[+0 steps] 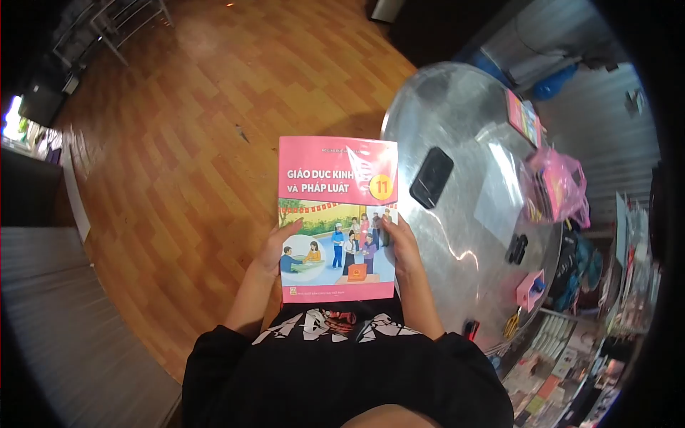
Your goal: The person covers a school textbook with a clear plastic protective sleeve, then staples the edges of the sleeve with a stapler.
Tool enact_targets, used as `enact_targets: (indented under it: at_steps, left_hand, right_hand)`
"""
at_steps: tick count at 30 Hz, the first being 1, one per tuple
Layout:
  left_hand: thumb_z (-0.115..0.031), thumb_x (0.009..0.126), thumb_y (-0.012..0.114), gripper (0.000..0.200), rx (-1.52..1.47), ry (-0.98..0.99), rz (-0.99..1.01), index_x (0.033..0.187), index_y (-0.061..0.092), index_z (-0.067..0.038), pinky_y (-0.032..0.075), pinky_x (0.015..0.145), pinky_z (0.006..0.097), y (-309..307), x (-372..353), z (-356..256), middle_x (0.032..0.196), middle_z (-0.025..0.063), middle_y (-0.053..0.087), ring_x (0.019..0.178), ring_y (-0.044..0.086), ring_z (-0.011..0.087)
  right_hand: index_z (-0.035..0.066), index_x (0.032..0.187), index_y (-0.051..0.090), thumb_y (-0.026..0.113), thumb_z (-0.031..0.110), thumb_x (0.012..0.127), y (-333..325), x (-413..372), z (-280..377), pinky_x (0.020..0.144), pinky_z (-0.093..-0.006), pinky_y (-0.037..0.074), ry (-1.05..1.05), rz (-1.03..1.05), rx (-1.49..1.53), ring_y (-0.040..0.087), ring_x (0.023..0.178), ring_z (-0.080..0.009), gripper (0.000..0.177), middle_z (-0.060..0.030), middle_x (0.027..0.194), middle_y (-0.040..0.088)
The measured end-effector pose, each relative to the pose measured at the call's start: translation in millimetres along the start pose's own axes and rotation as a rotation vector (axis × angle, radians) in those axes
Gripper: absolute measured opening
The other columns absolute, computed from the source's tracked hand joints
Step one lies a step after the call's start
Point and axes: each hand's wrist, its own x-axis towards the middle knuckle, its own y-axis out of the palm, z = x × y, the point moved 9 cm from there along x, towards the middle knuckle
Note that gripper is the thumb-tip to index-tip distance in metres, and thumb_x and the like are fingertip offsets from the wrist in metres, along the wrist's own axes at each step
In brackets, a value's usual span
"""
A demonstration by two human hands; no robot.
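A pink book [338, 250] with a yellow circle marked 11 and a drawing of several people on its cover is held upright above my lap, its front facing me. My left hand [277, 246] grips its left edge, thumb on the cover and the other fingers hidden behind. On the right edge, my right hand [404, 246] holds the book the same way, thumb on the front. Glare covers part of the upper cover.
To the right is a round metal table [449, 250] with a black phone [432, 177], a white sheet [496, 196], a pink plastic bag [560, 187], a book [524, 118] and a pink box [530, 289]. Wooden floor [178, 143] lies to the left.
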Motion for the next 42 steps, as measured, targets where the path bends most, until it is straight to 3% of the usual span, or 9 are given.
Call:
enact_targets:
  at_steps: [6, 12, 16, 18, 21, 26, 27, 34, 42]
  left_hand:
    - [-0.015, 0.084, 0.048, 0.036, -0.032, 0.100, -0.121, 0.116, 0.043, 0.001, 0.045, 0.079, 0.0302, -5.4, -14.5, 7.3, 0.109, 0.0131, 0.053, 0.095, 0.055, 0.0202]
    - [-0.011, 0.083, 0.050, 0.036, 0.224, 0.249, -0.314, 0.116, 0.043, 0.000, 0.043, 0.081, 0.0293, -18.4, -32.8, 6.5, 0.110, 0.0095, 0.052, 0.097, 0.053, 0.0177]
    - [-0.004, 0.082, 0.048, 0.041, 0.475, 0.412, -0.103, 0.121, 0.035, 0.004, 0.036, 0.091, 0.0331, -55.5, -43.8, 31.7, 0.119, 0.0123, 0.045, 0.110, 0.044, 0.0210]
    - [-0.002, 0.083, 0.044, 0.043, 0.286, 0.374, -0.176, 0.123, 0.030, 0.005, 0.033, 0.094, 0.0370, -77.6, -27.1, 32.2, 0.121, 0.0151, 0.042, 0.112, 0.043, 0.0253]
    - [-0.003, 0.084, 0.043, 0.042, 0.289, 0.436, -0.008, 0.123, 0.029, 0.006, 0.034, 0.093, 0.0396, -62.1, 13.3, 0.1, 0.121, 0.0168, 0.041, 0.111, 0.043, 0.0279]
    - [-0.005, 0.085, 0.042, 0.039, 0.213, 0.271, 0.031, 0.121, 0.031, 0.005, 0.037, 0.091, 0.0400, -45.2, 135.5, -72.4, 0.119, 0.0178, 0.042, 0.108, 0.045, 0.0284]
    - [-0.006, 0.086, 0.042, 0.038, 0.142, 0.360, -0.039, 0.121, 0.031, 0.005, 0.038, 0.090, 0.0401, -68.9, 20.4, -0.1, 0.118, 0.0177, 0.044, 0.107, 0.046, 0.0285]
    - [-0.015, 0.087, 0.045, 0.040, 0.294, 0.308, -0.019, 0.120, 0.034, 0.004, 0.041, 0.086, 0.0387, -74.8, 42.3, -16.2, 0.115, 0.0161, 0.048, 0.103, 0.050, 0.0274]
    - [-0.020, 0.089, 0.043, 0.041, 0.458, -0.057, 0.166, 0.122, 0.034, 0.002, 0.041, 0.087, 0.0325, -41.6, 67.2, -33.3, 0.118, 0.0123, 0.046, 0.106, 0.048, 0.0209]
  right_hand:
    - [0.000, 0.112, 0.045, 0.050, 0.017, 0.085, 12.7, 21.1, -3.9, 0.075, -0.0249, 0.046, 0.131, 0.227, 0.097, 0.056, 0.086, -0.0122, 0.032, -0.0064, 0.098, 0.057]
    - [0.003, 0.120, 0.040, 0.048, 0.021, 0.087, 21.8, 27.7, -10.6, 0.086, -0.0259, 0.037, 0.193, 0.400, 0.090, 0.048, 0.100, -0.0111, 0.039, -0.0041, 0.110, 0.052]
    - [0.005, 0.122, 0.039, 0.049, 0.023, 0.087, 28.5, 37.9, -41.8, 0.087, -0.0261, 0.036, 0.145, 0.629, 0.098, 0.046, 0.102, -0.0103, 0.041, -0.0032, 0.112, 0.051]
    - [0.005, 0.122, 0.039, 0.049, 0.025, 0.087, 30.2, 68.0, -36.5, 0.087, -0.0261, 0.037, 0.000, 0.690, -0.068, 0.047, 0.101, -0.0104, 0.042, -0.0031, 0.111, 0.051]
    - [0.006, 0.123, 0.040, 0.049, 0.026, 0.087, 42.3, 90.3, -7.3, 0.085, -0.0263, 0.038, -0.006, 0.719, 0.098, 0.048, 0.099, -0.0107, 0.042, -0.0033, 0.110, 0.052]
    - [0.006, 0.123, 0.040, 0.048, 0.026, 0.087, 35.8, 186.1, 49.0, 0.082, -0.0258, 0.041, -0.109, 0.560, 0.146, 0.050, 0.096, -0.0104, 0.042, -0.0040, 0.108, 0.053]
    - [0.006, 0.123, 0.040, 0.049, 0.026, 0.087, 38.7, 82.4, -6.1, 0.082, -0.0257, 0.041, -0.023, 0.656, 0.142, 0.050, 0.096, -0.0102, 0.042, -0.0039, 0.108, 0.053]
    - [0.007, 0.124, 0.038, 0.050, 0.022, 0.086, 24.7, 69.1, -8.9, 0.085, -0.0264, 0.040, -0.109, 0.507, 0.181, 0.050, 0.098, -0.0114, 0.043, -0.0042, 0.112, 0.052]
    - [0.002, 0.123, 0.037, 0.049, 0.020, 0.087, 12.4, 40.1, -19.9, 0.084, -0.0251, 0.039, -0.287, 0.209, 0.263, 0.049, 0.097, -0.0106, 0.042, -0.0058, 0.110, 0.052]
